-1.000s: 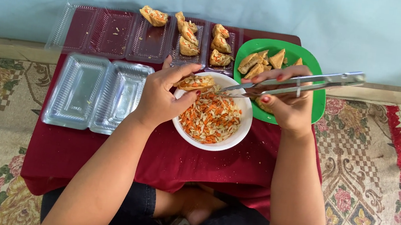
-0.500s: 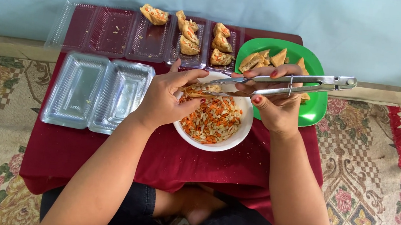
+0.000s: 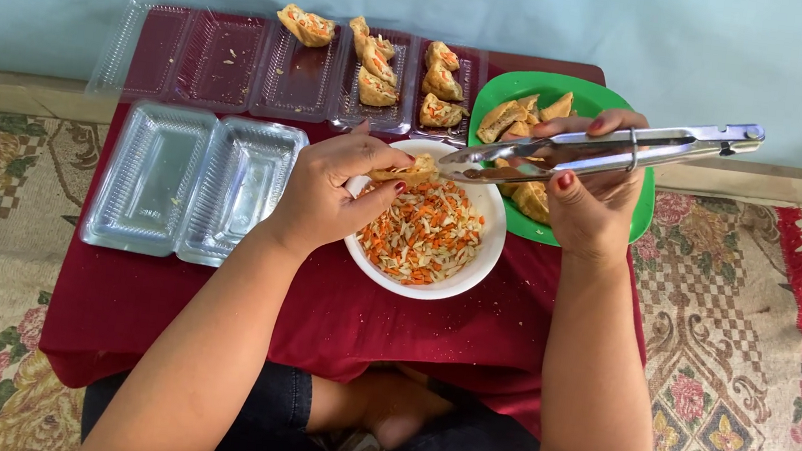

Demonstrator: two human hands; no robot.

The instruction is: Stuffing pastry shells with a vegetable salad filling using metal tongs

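Note:
My left hand (image 3: 330, 189) holds a fried tofu pocket (image 3: 409, 170) over the far rim of a white bowl (image 3: 461, 275) full of shredded carrot and cabbage filling (image 3: 422, 233). My right hand (image 3: 587, 198) grips metal tongs (image 3: 598, 153). Their tips rest at the open side of the pocket, and the handles stick out to the right. Behind my right hand a green plate (image 3: 640, 213) carries several unfilled tofu pieces (image 3: 514, 118).
A clear plastic tray (image 3: 221, 62) at the table's far edge holds several stuffed pockets (image 3: 375, 63). An open clear hinged container (image 3: 186, 183) lies at the left on the dark red tablecloth (image 3: 310, 321). Patterned rugs cover the floor on both sides.
The tongs have lifted out of the filling and their tips now sit at the pocket's opening. My left hand has tilted the pocket slightly toward them.

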